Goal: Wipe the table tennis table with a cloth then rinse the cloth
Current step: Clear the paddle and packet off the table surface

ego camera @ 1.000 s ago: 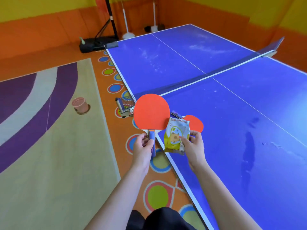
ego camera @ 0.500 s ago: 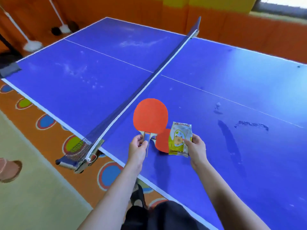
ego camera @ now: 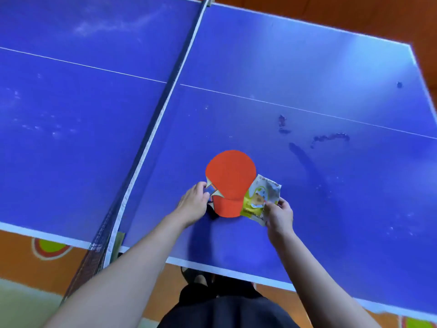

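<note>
— Red bats [ego camera: 230,175] hanging over the blue table [ego camera: 307,67], left hand [ego camera: 192,204] clamping the handles!
— Right hand [ego camera: 279,215] pinching a packet [ego camera: 257,201] beside them. Dark smears [ego camera: 329,138] sitting beyond, right of the net [ego camera: 151,129].

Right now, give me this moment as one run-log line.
left hand: holds red paddle | right hand: holds snack packet, second paddle | table: stains unwiped | cloth: not visible

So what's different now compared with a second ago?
Both hands have carried their load from beside the table edge to over the blue table. The left hand still grips a red paddle; the right hand still holds the snack packet and second paddle.
</note>
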Motion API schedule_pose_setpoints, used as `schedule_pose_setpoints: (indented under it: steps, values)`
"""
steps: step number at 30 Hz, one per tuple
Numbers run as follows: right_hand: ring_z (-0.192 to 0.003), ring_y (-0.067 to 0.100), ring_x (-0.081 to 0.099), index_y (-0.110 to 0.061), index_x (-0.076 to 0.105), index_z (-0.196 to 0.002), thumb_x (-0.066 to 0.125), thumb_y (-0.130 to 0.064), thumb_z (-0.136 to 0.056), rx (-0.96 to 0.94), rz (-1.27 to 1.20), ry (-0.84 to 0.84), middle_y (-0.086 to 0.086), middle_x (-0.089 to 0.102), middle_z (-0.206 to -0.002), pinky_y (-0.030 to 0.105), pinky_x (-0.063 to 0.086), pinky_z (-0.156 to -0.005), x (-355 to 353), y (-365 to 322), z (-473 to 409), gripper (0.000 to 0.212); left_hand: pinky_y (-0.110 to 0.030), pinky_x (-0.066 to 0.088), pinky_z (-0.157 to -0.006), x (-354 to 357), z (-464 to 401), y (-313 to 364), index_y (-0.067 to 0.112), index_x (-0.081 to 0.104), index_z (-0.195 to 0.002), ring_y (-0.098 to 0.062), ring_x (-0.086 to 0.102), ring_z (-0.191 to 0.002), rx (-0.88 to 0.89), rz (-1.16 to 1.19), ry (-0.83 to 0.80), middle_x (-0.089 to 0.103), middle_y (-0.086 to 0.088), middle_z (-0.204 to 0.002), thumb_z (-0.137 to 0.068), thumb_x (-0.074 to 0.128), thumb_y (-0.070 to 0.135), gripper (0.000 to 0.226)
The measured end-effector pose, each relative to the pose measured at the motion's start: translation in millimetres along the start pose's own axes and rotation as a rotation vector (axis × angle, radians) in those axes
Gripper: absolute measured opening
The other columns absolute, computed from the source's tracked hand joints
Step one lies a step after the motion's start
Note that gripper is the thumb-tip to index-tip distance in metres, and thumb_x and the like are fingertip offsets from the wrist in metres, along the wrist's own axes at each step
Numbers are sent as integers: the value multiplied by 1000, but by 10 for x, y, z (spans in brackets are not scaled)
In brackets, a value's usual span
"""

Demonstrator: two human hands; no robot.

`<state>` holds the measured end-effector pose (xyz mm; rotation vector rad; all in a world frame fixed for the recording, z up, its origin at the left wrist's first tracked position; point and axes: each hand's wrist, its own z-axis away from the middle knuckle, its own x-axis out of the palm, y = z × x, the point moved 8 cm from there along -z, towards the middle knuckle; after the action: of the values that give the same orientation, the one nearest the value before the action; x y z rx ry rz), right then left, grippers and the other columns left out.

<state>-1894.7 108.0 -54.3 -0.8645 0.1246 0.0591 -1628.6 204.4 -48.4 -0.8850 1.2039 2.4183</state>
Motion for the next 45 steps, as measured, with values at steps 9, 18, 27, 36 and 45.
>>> schedule_pose_setpoints:
  steps: [9, 18, 27, 36, 45]
  values:
    - [-94, 28, 76, -20, 65, -113, 72, -7, -90, 130, -73, 106, 12, 75, -115, 60, 61, -92, -159, 631, -356, 27, -37, 38, -91, 375, -423, -312, 18, 40, -134, -25, 48, -115, 239, -536, -60, 47, -1, -123, -103, 48, 32, 34]
    - [-96, 29, 77, -16, 58, -124, 72, -7, -95, 212, -101, 55, 12, 70, -122, 57, 63, -86, 104, 914, -474, 33, -36, 41, -84, 592, -558, -454, 24, 46, -131, -25, 46, -104, 231, -667, 33, 46, -1, -117, -96, 61, 23, 38]
    - [-91, 31, 78, -18, 55, -115, 70, -4, -97, 293, -89, 4, 10, 74, -108, 52, 64, -83, 379, 1021, -375, 27, -36, 42, -76, 534, -352, -557, 24, 53, -117, -22, 52, -107, 44, -696, 19, 53, 2, -108, -99, 48, 16, 20]
    - [-83, 27, 80, -15, 56, -124, 69, 3, -95, 256, -117, -152, 13, 76, -108, 47, 64, -79, 572, 926, -315, 36, -35, 36, -63, 532, 82, -775, 27, 47, -117, -21, 57, -104, -165, -636, -21, 53, 4, -107, -97, 54, 22, 22]
    - [-91, 31, 78, -18, 55, -122, 62, 3, -100, 192, -47, -298, 15, 77, -106, 61, 60, -91, 1009, 754, -349, 31, -35, 42, -72, 554, 253, -905, 17, 52, -117, -27, 59, -105, -278, -461, 6, 55, -3, -114, -94, 58, 17, 24]
